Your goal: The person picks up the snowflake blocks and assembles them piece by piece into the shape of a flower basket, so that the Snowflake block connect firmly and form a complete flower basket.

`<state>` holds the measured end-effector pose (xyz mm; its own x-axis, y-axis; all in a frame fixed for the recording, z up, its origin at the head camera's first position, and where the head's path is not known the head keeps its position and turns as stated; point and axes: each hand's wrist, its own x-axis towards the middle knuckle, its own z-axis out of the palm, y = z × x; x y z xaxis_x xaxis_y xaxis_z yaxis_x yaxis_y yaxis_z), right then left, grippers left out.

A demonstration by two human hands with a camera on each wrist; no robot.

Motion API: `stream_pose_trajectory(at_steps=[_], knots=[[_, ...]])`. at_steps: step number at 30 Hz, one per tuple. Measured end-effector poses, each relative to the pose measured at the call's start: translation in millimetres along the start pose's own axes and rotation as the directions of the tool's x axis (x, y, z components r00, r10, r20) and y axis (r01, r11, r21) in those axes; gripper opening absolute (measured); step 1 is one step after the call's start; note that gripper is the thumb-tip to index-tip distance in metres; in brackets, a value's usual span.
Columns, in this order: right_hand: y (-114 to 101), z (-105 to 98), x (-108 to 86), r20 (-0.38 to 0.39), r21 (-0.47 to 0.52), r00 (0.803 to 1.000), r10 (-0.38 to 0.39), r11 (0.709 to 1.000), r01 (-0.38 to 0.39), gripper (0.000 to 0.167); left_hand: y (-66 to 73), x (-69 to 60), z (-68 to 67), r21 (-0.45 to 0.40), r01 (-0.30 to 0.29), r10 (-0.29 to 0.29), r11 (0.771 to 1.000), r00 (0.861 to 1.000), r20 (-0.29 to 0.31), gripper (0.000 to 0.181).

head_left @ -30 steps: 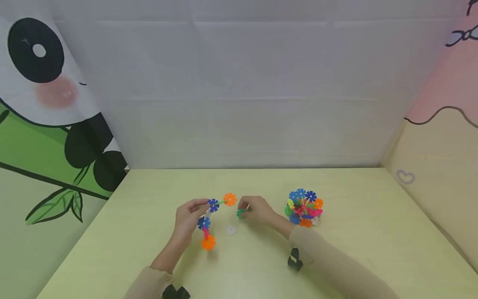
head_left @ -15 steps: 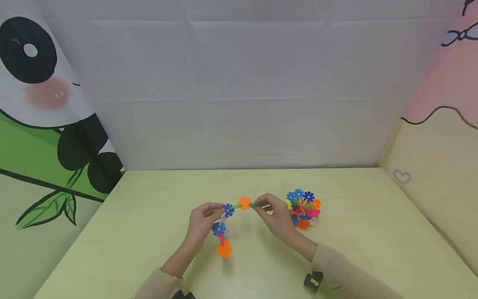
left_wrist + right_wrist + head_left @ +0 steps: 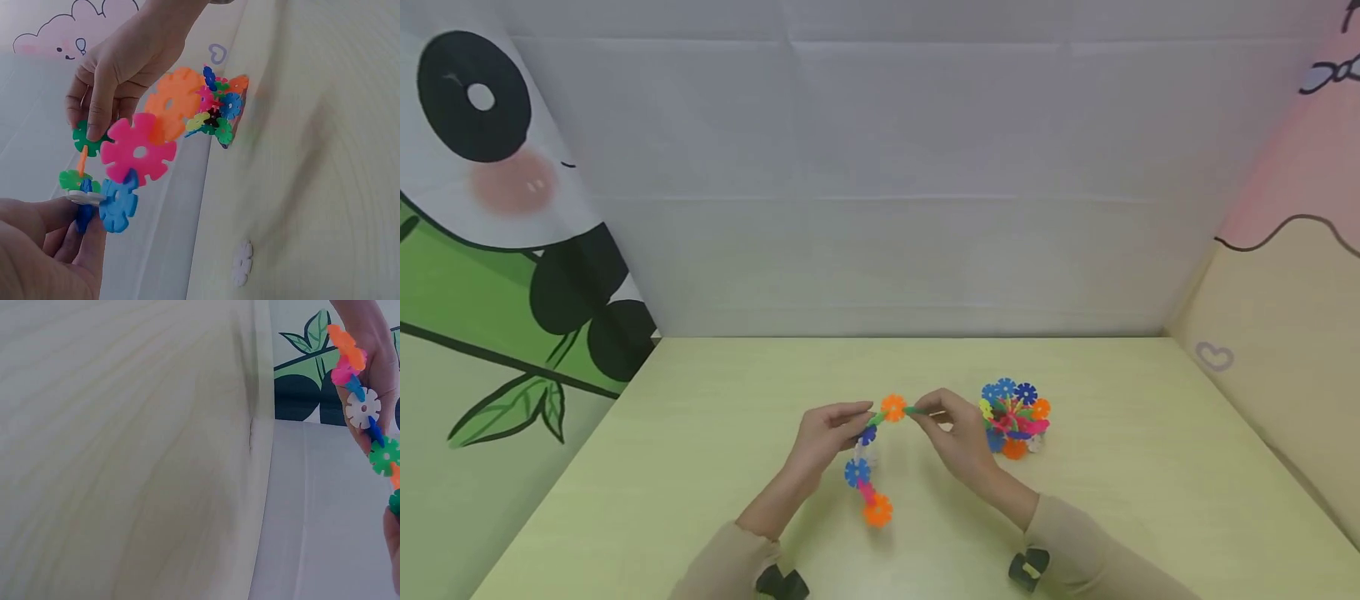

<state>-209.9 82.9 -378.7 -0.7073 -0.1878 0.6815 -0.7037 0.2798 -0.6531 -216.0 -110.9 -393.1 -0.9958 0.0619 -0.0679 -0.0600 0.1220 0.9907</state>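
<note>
My left hand (image 3: 826,437) pinches a chain of plastic snowflake discs near its dark blue disc (image 3: 85,215) and light green disc (image 3: 76,180). From there a white disc (image 3: 363,408), a light blue disc (image 3: 857,472), a pink disc (image 3: 139,150) and an orange disc (image 3: 877,510) hang down above the table. A second orange disc (image 3: 893,407) at the upper end stands between both hands. My right hand (image 3: 958,437) pinches a darker green snowflake disc (image 3: 86,139), which meets that orange disc's edge; how deep their slots sit together I cannot tell.
A pile of several coloured snowflake discs (image 3: 1013,421) lies right of my right hand. One loose white disc (image 3: 242,264) rests on the table (image 3: 1120,500), mostly hidden behind the chain in the head view. A pale wall (image 3: 880,250) closes off the back.
My right hand has brought the green disc up from the table to the upper orange disc. The chain has moved right with my left hand, whose fingers now sit closer to the light green disc.
</note>
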Motion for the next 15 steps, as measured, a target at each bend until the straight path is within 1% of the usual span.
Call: stream_pose_trajectory(at_steps=[4, 7, 11, 15], knots=[[3, 1, -0.9, 0.028, 0.001, 0.996, -0.089, 0.996, 0.089, 0.017, 2.5, 1.9, 5.2, 0.060, -0.024, 0.023, 0.998, 0.999, 0.023, 0.028], [5, 2, -2.2, 0.048, 0.033, 0.989, -0.141, 0.990, 0.139, 0.018, 5.1, 2.1, 8.5, 0.086, -0.046, 0.044, 0.995, 0.999, 0.032, 0.025], [7, 3, -2.4, 0.025, 0.081, 0.990, -0.138, 0.987, 0.135, 0.017, 9.9, -0.7, 11.3, 0.065, -0.061, 0.060, 0.996, 0.998, 0.011, 0.021], [8, 5, -3.3, 0.007, 0.098, 0.984, -0.178, 0.979, 0.176, 0.020, 15.3, -7.5, 14.7, 0.043, -0.081, 0.081, 0.996, 0.997, 0.003, 0.020]])
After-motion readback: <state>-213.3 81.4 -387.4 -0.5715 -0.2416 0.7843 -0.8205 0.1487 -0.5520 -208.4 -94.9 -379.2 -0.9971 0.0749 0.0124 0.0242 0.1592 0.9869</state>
